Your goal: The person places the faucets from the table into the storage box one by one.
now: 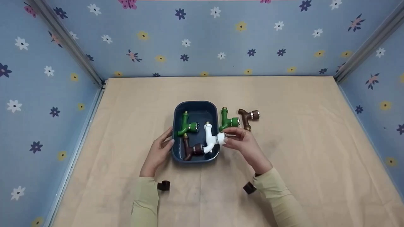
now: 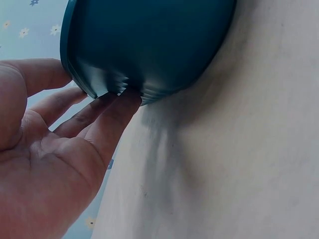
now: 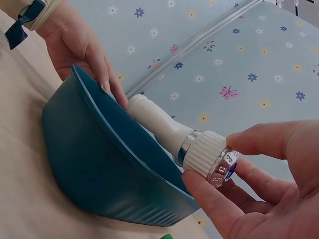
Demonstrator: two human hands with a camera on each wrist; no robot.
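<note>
A white plastic tap (image 1: 210,140) with a ribbed knob and silver ring is held over the right side of a dark blue basin (image 1: 195,103). My right hand (image 1: 247,146) pinches its knob (image 3: 204,152) between thumb and fingers. My left hand (image 1: 159,154) touches the basin's left side, fingers fairly straight against the ribbed outer wall (image 2: 149,55) and thumb near the rim. Inside the basin lie a green tap (image 1: 186,126) and a dark brown tap (image 1: 189,149). The white tap's spout partly overlaps the brown tap's knob in the head view.
Another green tap (image 1: 225,119) lies right of the basin, close beyond my right fingers. A brown tap (image 1: 247,116) lies farther right. The beige-covered table (image 1: 300,101) is bordered by blue flowered walls (image 1: 202,34) at the back and sides.
</note>
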